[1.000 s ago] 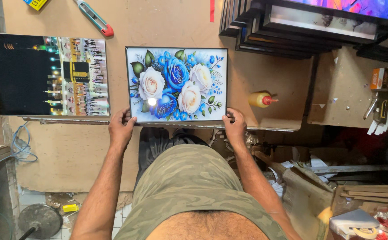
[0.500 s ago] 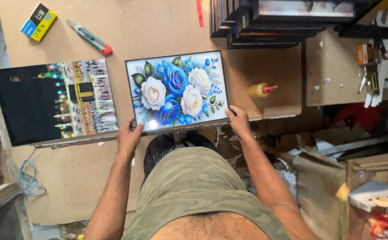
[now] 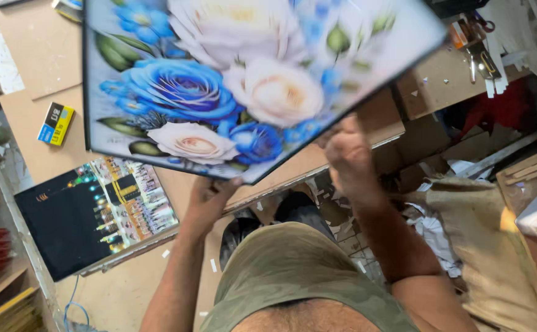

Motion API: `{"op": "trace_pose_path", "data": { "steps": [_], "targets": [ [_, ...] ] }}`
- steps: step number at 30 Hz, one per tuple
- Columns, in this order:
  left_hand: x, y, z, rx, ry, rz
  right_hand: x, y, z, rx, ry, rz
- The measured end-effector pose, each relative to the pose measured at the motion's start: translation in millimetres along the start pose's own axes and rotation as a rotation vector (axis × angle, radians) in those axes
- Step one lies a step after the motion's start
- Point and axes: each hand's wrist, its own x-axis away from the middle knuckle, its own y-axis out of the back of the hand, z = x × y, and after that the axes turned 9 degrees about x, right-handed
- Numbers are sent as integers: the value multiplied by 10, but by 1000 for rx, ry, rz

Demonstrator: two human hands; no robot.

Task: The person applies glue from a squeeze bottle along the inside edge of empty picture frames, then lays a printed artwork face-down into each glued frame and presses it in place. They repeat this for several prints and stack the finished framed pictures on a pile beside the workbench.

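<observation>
A framed flower picture (image 3: 244, 80), printed with blue and white roses, is being held up off the surface and tilted, so that it is filling the upper half of the frame. Its lower edge is being gripped near the centre of the frame by the left hand (image 3: 210, 197), whose fingers are closed around the dark border from beneath. The right-hand part of that edge is being gripped by the right hand (image 3: 348, 154), whose fingers are likewise curled shut on the border, though the hand is being shown blurred. Below the raised picture, at the lower left of the frame, a second picture (image 3: 93, 215) with a dark night scene and lit buildings is lying flat on the brown board surface (image 3: 41, 141). A small yellow, blue and black box (image 3: 55, 123) is lying on that surface at the left, just beside the raised picture's left edge. At the upper right, scissors (image 3: 473, 58) are resting among white offcuts on another board.
</observation>
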Motion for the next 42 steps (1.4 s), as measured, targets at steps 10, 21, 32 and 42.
{"op": "trace_pose_path", "data": {
  "steps": [10, 21, 32, 42],
  "targets": [
    [-551, -668, -1441, 239, -443, -107, -556, 804, 122, 1, -147, -203],
    [-2226, -2140, -1246, 211, -258, -43, -2186, 2984, -111, 417, -322, 62],
    [-2661, -2604, -1035, 43, -184, -266, -2579, 3685, -455, 776, -48, 136],
    [-2045, -2424, -705, -181, -261, -655, -2770, 5000, -1113, 1296, -21, -535]
  ]
}}
